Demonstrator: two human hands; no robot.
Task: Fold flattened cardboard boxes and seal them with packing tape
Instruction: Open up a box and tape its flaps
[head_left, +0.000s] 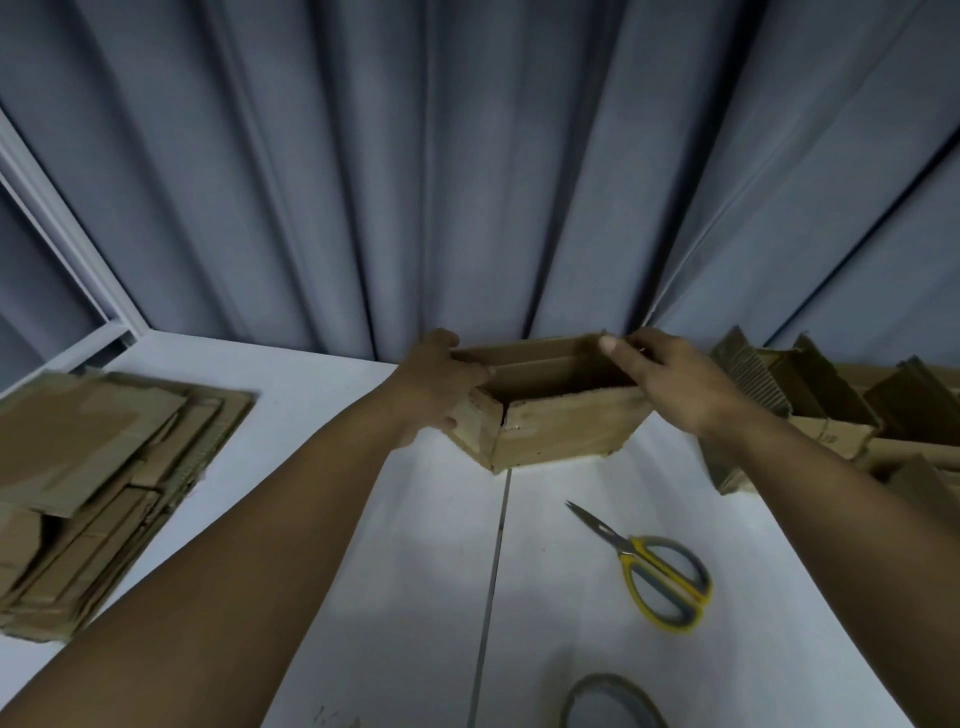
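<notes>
Centre of frame: cardboard box (550, 421), opened into a trough, mouth up, near the far edge of the white table (415, 571). Cannot tell whether resting or lifted.

Grips the left end with left hand (436, 384), fingers curled round the corner and end panel. Holds the right end with right hand (670, 384), fingers hooked over the rim.

Risks, as judged:
1. Widening the dark gap at the near left corner by squeezing inward, leaving the box out of square.
2. Collapsing the walls flat again through uneven pull from the two ends.
3. Needing a free hand for the tape roll (608, 701) at the bottom edge or the scissors (649, 566) at lower right, with both hands occupied. Likely loss of shape on release of either end.
</notes>
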